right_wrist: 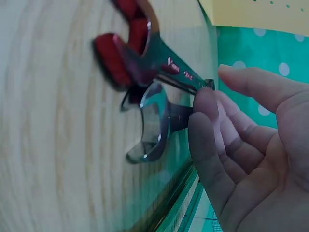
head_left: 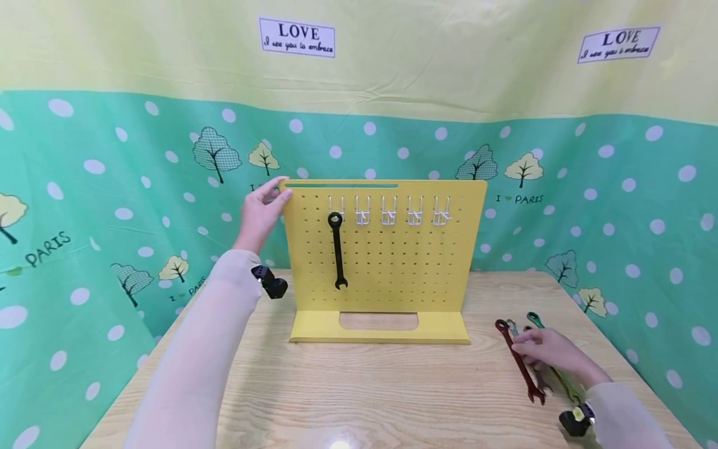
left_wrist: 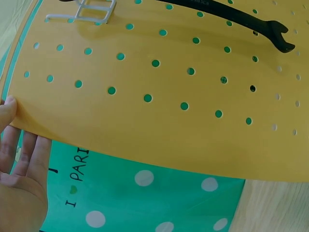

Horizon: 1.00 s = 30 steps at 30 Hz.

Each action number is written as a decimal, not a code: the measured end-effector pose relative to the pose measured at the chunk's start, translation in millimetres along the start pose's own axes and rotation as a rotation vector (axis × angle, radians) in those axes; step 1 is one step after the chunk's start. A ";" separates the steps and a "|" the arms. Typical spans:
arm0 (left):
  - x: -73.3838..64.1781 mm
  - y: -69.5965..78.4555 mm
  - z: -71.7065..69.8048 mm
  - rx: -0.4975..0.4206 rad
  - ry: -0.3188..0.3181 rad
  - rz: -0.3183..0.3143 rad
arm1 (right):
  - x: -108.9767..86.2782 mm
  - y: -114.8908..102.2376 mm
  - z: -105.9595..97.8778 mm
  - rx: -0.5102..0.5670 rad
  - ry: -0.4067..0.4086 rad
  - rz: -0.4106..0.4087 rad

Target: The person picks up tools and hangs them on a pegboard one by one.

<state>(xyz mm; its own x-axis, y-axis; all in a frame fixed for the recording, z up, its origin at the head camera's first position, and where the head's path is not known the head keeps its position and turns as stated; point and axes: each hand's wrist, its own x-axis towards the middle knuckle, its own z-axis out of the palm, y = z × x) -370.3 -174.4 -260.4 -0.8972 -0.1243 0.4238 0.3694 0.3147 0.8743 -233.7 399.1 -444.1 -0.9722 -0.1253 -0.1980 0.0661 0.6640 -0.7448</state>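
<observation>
My left hand (head_left: 260, 209) holds the upper left corner of a yellow pegboard (head_left: 392, 268), thumb in front and fingers behind. A black combination wrench (head_left: 338, 252) hangs by its ring end from the leftmost hook. At the right of the table, my right hand (head_left: 552, 355) is over several wrenches lying side by side. Its fingertips (right_wrist: 203, 104) touch the shanks of a red wrench (right_wrist: 161, 60) and a silver wrench (right_wrist: 157, 130), while the thumb stands apart. A green wrench (head_left: 566, 383) lies on the outer side, partly under that hand.
White wire hooks (head_left: 388, 212) line the upper part of the board, to the right of the black wrench. The board's base (head_left: 316, 327) stands on a wood-grain table (head_left: 359, 386). A green and yellow printed curtain (head_left: 370, 137) surrounds the table at the back and sides.
</observation>
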 end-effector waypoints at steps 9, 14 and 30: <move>-0.7 1.1 -0.1 0.003 0.003 0.000 | 5.9 -1.2 8.9 -0.119 0.112 0.053; -0.9 1.1 -0.5 0.003 0.005 0.001 | 7.3 -5.4 12.5 -0.172 0.134 0.071; -0.7 0.7 -0.5 0.000 0.008 0.002 | 13.4 -6.7 20.6 -0.237 0.199 0.105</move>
<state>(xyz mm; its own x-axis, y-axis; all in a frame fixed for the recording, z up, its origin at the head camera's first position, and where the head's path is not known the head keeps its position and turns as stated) -369.3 -174.5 -259.9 -0.8944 -0.1314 0.4275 0.3713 0.3147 0.8735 -242.6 377.8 -454.9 -0.9892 0.0838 -0.1200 0.1368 0.8217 -0.5533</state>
